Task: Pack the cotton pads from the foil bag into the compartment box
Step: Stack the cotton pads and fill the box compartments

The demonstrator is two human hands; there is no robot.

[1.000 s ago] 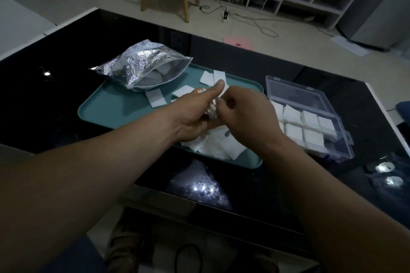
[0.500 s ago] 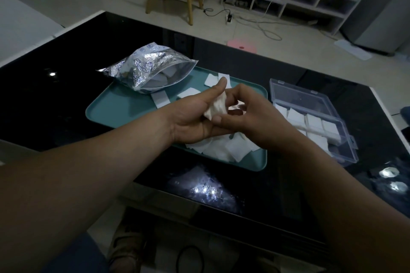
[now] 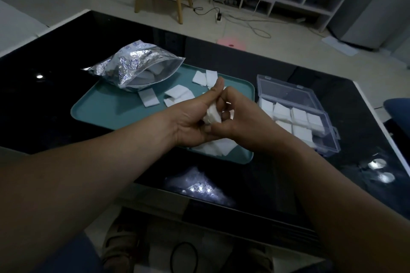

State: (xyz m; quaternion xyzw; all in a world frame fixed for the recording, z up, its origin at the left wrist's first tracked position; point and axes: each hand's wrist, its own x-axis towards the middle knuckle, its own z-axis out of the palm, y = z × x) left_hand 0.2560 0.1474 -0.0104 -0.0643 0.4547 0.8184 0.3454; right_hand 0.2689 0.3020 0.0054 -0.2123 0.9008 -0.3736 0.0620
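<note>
White cotton pads (image 3: 212, 115) are seen from the head view, pinched as a small stack between curled fingers of the left hand (image 3: 188, 126) and right hand (image 3: 241, 126) over the teal tray (image 3: 106, 113). Edges are best squared before the stack is carried to the compartment box (image 3: 331, 142).

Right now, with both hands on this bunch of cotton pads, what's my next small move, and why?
Probably carry the bunch of cotton pads right to the compartment box and press it into a compartment. The left hand and right hand grip it together above the teal tray, and the box sits open beside the tray's right edge.
</note>
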